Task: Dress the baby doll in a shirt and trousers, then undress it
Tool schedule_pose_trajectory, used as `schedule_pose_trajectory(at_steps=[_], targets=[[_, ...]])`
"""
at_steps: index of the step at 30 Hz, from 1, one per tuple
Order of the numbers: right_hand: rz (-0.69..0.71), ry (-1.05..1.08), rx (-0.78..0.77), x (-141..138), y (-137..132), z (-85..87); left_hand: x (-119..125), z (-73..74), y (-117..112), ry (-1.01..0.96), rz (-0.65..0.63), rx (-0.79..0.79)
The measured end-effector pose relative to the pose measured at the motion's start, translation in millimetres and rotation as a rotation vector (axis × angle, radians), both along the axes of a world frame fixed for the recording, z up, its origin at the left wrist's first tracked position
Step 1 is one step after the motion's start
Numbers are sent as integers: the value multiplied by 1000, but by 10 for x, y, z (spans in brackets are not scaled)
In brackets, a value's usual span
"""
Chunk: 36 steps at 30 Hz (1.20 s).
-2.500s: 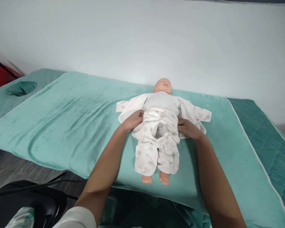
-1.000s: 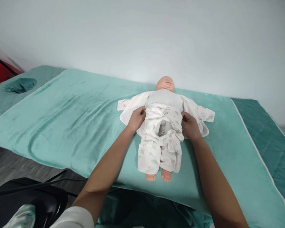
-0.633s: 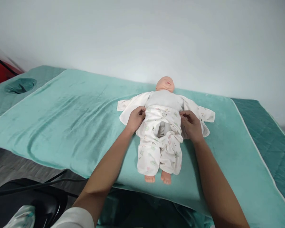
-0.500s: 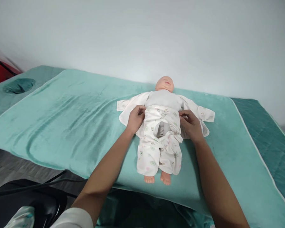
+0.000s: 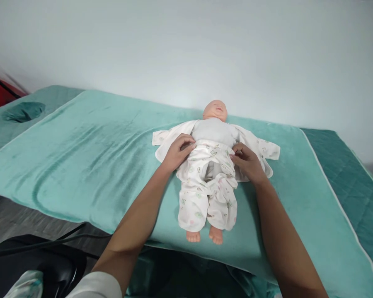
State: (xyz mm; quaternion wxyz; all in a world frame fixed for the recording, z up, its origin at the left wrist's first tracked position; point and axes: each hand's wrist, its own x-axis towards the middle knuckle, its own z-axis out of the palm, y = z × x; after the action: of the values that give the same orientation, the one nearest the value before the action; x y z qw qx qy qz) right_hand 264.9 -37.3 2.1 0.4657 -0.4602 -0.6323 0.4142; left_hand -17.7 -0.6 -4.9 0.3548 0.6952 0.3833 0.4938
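A baby doll (image 5: 215,110) lies on its back, head toward the wall and bare feet toward me. It wears printed white pants (image 5: 192,198) with an opening at the crotch, and a white jacket (image 5: 170,142) spread open on both sides of its grey cloth torso (image 5: 214,130). My left hand (image 5: 178,152) pinches the waistband at the doll's hip on the left. At the opposite hip, my right hand (image 5: 247,161) has its fingers closed on the waistband too. The fabric between the fingertips is mostly hidden.
The doll rests on a bed with a teal cover (image 5: 112,136), wrinkled at the left. A face hole (image 5: 25,111) is at the bed's far left end. A black chair (image 5: 34,265) with a patterned cloth (image 5: 26,285) stands front left. The wall (image 5: 186,49) borders the far side.
My left hand has shifted slightly up and inward over the waistband. My right hand has moved a little inward. The pants' waist sits about the same.
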Motion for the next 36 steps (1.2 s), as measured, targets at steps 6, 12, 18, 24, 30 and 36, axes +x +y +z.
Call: schedule_pose_trajectory(at_steps=[6,12,18,24,30,36], targets=[[50,-87,-1,-12,34,15,23,32,7,-17,-112,-188],[89,-107,-82,-15,58,68,24,36,28,-27,-110,-218],[50,-27,-80,-8,57,21,37,29,7,-82,2,-238],[98,-96,87,-19,41,34,19,64,18,-81,-151,-263],[-36,-216,329,-93,8,69,7,54,96,1,-96,-107],[-114,-240,217,-75,21,5,55,73,74,-13,-107,-113]])
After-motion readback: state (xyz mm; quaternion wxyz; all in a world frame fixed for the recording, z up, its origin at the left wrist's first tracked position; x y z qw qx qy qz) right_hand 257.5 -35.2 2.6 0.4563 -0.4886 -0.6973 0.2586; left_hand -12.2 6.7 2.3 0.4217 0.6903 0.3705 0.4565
